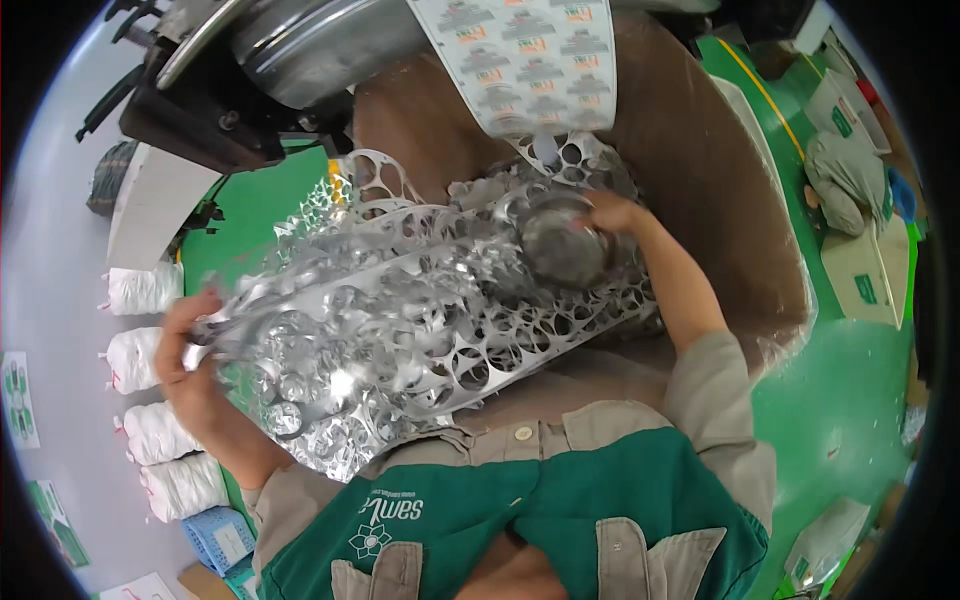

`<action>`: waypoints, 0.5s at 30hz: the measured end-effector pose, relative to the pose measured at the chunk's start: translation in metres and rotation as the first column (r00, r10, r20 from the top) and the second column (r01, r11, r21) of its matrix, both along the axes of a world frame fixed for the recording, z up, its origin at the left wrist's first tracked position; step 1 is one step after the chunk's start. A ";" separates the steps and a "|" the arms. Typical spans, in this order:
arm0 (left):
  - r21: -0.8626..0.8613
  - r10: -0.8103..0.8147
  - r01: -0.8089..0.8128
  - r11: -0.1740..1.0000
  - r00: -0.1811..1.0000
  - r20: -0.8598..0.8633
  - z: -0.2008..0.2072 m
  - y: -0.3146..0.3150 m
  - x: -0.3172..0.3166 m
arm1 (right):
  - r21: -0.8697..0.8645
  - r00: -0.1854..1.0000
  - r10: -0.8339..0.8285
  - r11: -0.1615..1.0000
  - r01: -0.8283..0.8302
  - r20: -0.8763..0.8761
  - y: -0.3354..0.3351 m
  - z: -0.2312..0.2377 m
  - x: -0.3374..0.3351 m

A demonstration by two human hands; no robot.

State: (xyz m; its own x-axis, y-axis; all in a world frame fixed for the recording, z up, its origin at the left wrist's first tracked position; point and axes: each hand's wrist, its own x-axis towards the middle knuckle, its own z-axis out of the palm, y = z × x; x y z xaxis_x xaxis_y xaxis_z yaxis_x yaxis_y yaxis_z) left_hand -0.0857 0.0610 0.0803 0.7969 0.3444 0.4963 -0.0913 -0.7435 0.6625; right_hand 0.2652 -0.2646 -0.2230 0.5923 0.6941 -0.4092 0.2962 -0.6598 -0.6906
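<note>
A big heap of silver punched foil scrap (500, 355), full of round holes, spreads in front of me. At its left end, my left hand (188, 335) is closed on the edge of the scrap; motion blurs its fingertips. My right hand (612, 215) reaches over the far right part of the heap. Its fingers are closed on the rim of a round grey bowl-like thing (565, 245), which is smeared by motion, so its exact kind cannot be made out. Loose shiny foil discs (285, 418) lie among the scrap on the near left.
A large brown bin (720, 200) with a clear liner surrounds the right of the heap. Above hangs a printed sheet (530, 60) beside a machine with a metal roller (330, 45). White bundles (145, 290) line the left; a white box (845, 115) stands far right on green floor.
</note>
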 end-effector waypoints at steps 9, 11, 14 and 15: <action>-0.189 -0.734 0.719 0.668 0.597 -0.325 -0.008 -0.039 0.043 | -0.052 0.929 0.281 0.959 -0.277 0.241 -0.003 0.133 0.005; -0.139 -0.756 0.781 0.608 0.517 -0.401 0.005 -0.060 0.040 | 0.578 0.975 0.145 0.816 -0.021 -0.169 -0.001 0.200 -0.019; 0.074 -0.857 0.928 0.366 0.367 -0.363 0.021 -0.072 0.036 | 0.887 0.835 0.335 0.314 0.338 -0.436 0.013 0.210 -0.033; 0.084 -0.874 0.932 0.353 0.360 -0.325 0.029 -0.075 0.034 | 0.830 0.663 0.504 0.268 0.489 -0.553 0.018 0.183 -0.026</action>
